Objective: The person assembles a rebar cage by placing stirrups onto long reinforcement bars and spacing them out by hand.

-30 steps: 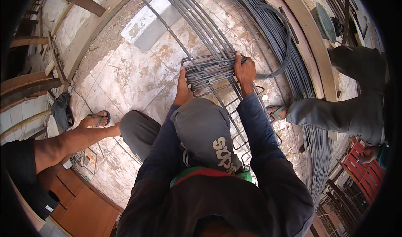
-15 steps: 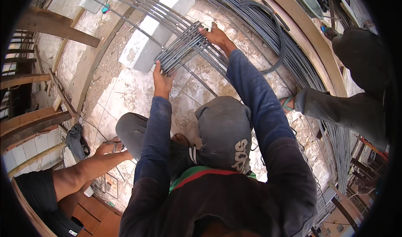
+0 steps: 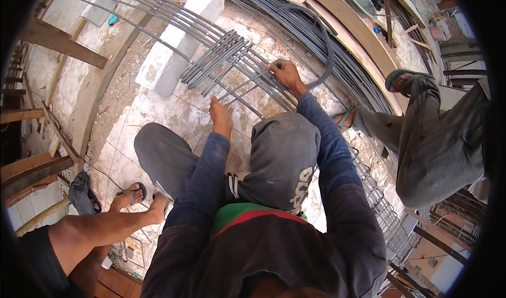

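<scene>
I squat over a long bundle of steel rods point(image 3: 158, 13) that runs from the upper left toward the lower right. A stack of grey wire stirrups point(image 3: 219, 58) is threaded on the rods. My right hand point(image 3: 284, 72) grips a stirrup at the near end of that stack. My left hand point(image 3: 220, 118) hovers a little nearer to me with its fingers stretched out, close to a thin rod point(image 3: 240, 93) and holding nothing. My knees in grey trousers point(image 3: 279, 155) fill the middle of the view.
A white concrete block point(image 3: 179, 40) lies under the rods. Another person's grey-trousered legs point(image 3: 432, 140) with green sandals stand at the right. A bare leg point(image 3: 100, 229) and sandalled foot show at lower left. More rods point(image 3: 321, 40) curve along a wooden plank, and a tied cage point(image 3: 379, 203) extends lower right.
The stirrup stack has slid farther away along the rods. My left hand has let go of it and drawn back toward me, while my right hand stays on the stack.
</scene>
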The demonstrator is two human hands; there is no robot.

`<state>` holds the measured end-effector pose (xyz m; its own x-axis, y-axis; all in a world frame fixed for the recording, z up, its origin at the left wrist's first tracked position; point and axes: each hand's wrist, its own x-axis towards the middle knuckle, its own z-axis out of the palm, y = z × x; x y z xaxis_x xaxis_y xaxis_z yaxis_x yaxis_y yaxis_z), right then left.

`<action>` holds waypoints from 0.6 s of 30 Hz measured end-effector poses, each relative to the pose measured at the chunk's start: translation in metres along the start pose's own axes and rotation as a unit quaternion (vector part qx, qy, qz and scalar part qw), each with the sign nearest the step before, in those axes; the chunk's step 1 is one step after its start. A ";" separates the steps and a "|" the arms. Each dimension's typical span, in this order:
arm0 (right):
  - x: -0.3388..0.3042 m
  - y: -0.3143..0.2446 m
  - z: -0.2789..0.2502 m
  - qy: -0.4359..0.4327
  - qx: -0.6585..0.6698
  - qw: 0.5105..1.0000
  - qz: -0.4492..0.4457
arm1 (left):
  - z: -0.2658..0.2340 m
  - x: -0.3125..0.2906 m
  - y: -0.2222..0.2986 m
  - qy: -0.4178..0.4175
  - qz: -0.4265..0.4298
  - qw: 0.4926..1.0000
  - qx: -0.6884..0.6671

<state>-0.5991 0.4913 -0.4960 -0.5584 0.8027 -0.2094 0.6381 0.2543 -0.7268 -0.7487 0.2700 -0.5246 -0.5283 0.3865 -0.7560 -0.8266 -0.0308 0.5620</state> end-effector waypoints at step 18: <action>-0.134 -0.022 -0.041 0.190 0.030 0.981 -0.013 | -0.046 -0.041 -0.037 -0.247 -0.038 0.922 0.296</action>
<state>-0.5163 0.4001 -0.4250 -0.3284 0.9426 0.0601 0.5875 0.2536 -0.7685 -0.7058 0.2128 -0.5296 -0.1998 0.7443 -0.6373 -0.5302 0.4649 0.7091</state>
